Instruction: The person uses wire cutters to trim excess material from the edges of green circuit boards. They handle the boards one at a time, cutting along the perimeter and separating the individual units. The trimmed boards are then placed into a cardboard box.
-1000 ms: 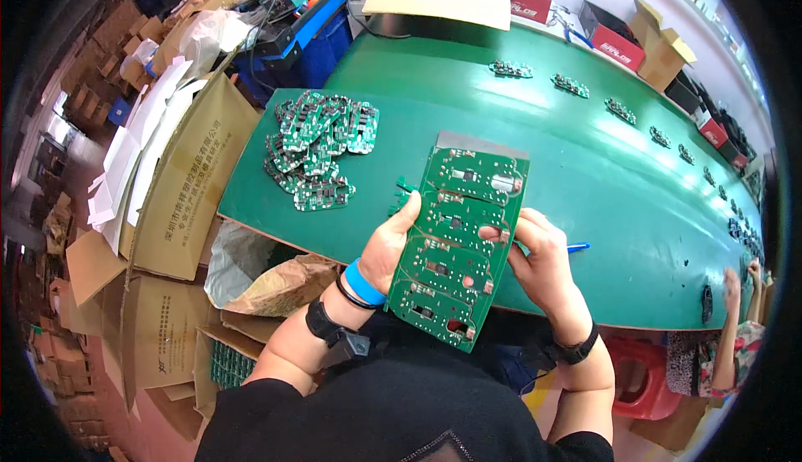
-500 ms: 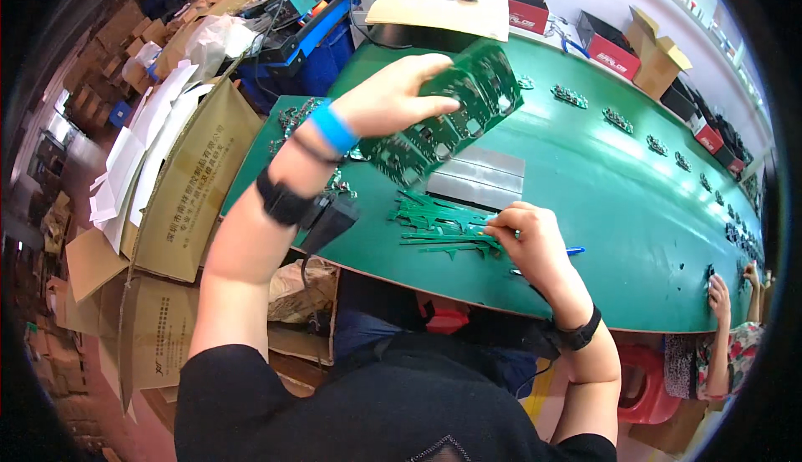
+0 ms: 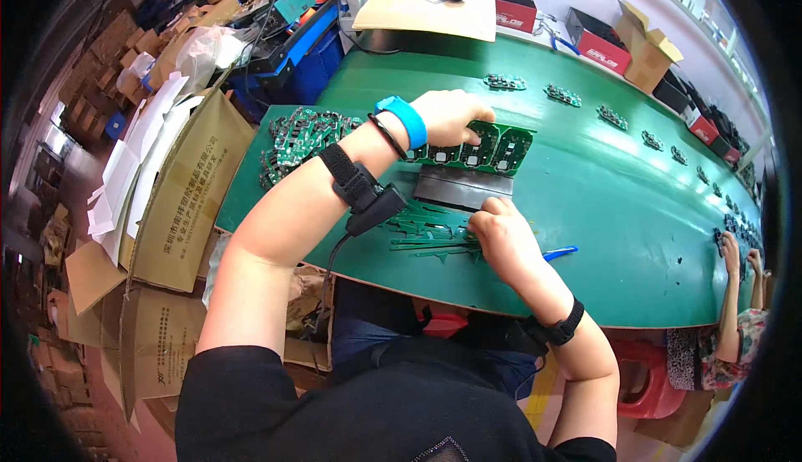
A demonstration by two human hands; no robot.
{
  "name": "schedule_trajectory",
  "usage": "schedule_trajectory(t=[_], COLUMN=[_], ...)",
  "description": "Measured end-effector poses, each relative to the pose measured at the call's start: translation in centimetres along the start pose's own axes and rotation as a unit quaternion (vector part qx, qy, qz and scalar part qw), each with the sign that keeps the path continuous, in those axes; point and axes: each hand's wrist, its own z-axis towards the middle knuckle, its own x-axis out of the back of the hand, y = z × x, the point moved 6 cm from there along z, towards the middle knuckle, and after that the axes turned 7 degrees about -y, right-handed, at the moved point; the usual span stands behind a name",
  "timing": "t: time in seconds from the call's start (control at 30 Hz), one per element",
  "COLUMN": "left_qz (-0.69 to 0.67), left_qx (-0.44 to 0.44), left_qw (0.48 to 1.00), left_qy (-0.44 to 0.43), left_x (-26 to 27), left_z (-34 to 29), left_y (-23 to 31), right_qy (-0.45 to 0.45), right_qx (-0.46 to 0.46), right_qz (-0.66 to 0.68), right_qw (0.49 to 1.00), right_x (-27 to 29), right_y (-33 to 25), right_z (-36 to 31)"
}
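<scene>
My left hand (image 3: 451,118) grips a green circuit board panel (image 3: 507,146) by its upper edge. The panel stands nearly upright, its lower edge at the grey metal block (image 3: 459,188), with several small boards joined in a row. Close to the block's near right end is my right hand (image 3: 503,235), fingers curled and pinched; what they hold, if anything, is hidden. Thin green board strips (image 3: 430,241) lie in a heap left of that hand. A blue handle or pen (image 3: 560,252) shows on the table just right of it.
Small populated boards (image 3: 305,138) are piled at the table's left end. More boards (image 3: 564,95) run in a line along the far side. Cardboard boxes (image 3: 188,203) stand at the left. At the far right another person's hands (image 3: 731,253) work near boards.
My left hand has brought the panel right and down, from tilted in the air to upright at the metal block. My right hand has shifted slightly left and stays closed.
</scene>
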Motion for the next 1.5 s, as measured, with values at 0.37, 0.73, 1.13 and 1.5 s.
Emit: schedule_trajectory(t=[0.37,0.73,1.13,1.5], left_qz=[0.026,0.086,-0.262,-0.326], left_qx=[-0.047,0.002,-0.057,-0.038], left_qw=[0.999,0.991,0.963,0.943], left_qy=[-0.002,0.102,0.004,-0.042], left_x=[0.1,-0.9,-1.1,-2.5], left_z=[0.2,1.4,4.6,2.5], left_y=[1.6,-0.4,-6.1,-5.6], right_qy=[-0.007,0.013,0.170,0.095], right_qx=[-0.023,0.011,-0.181,-0.127], right_qz=[0.022,-0.037,0.107,0.473], right_qw=[0.999,0.999,0.963,0.867], right_x=[-0.5,0.7,4.8,2.3], right_y=[0.3,2.1,6.4,6.8], right_z=[0.3,0.0,-0.6,-1.5])
